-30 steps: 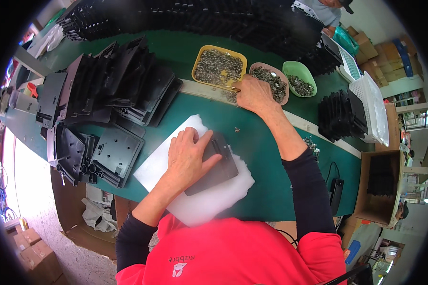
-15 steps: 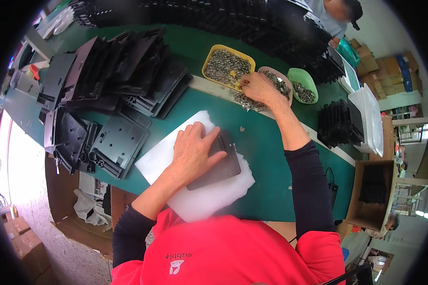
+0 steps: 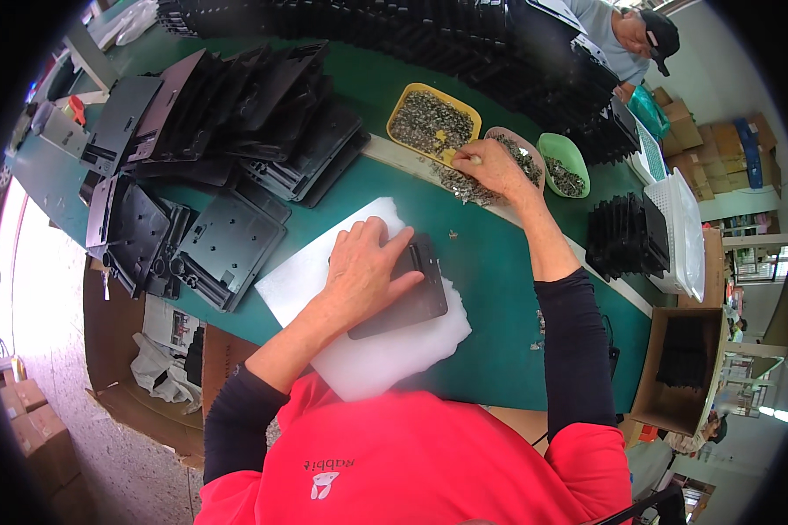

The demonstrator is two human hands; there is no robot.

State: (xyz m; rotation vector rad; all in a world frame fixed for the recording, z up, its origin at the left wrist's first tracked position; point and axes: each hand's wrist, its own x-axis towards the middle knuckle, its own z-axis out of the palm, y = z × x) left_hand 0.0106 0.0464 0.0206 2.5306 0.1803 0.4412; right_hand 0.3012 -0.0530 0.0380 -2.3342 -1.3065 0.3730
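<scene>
My left hand (image 3: 359, 271) lies with fingers spread on a flat dark grey panel (image 3: 418, 302). Under the panel is a white foam sheet (image 3: 394, 363) on the green worktop. At the near right corner of a yellow tray (image 3: 442, 141) of small metal pieces, my right hand (image 3: 492, 170) has its fingertips pinched together; what they hold, if anything, is too small to make out. Loose metal pieces (image 3: 466, 187) lie just below that hand. A pink tray (image 3: 508, 133) of metal parts sits beside it, partly covered by the hand, with a light green tray (image 3: 582, 160) farther right.
Black panels (image 3: 228, 241) are piled at the left, and a long row of black parts (image 3: 394, 35) lines the back. Another black stack (image 3: 617, 232) stands right, beside white baskets (image 3: 678, 227). Cardboard boxes (image 3: 678, 350) flank the table. Across it is a person (image 3: 617, 44).
The view has shifted slightly. My right hand stays at the yellow tray's corner with fingertips pinched, and more of the tray's bare bottom shows there. My left hand stays on the panel.
</scene>
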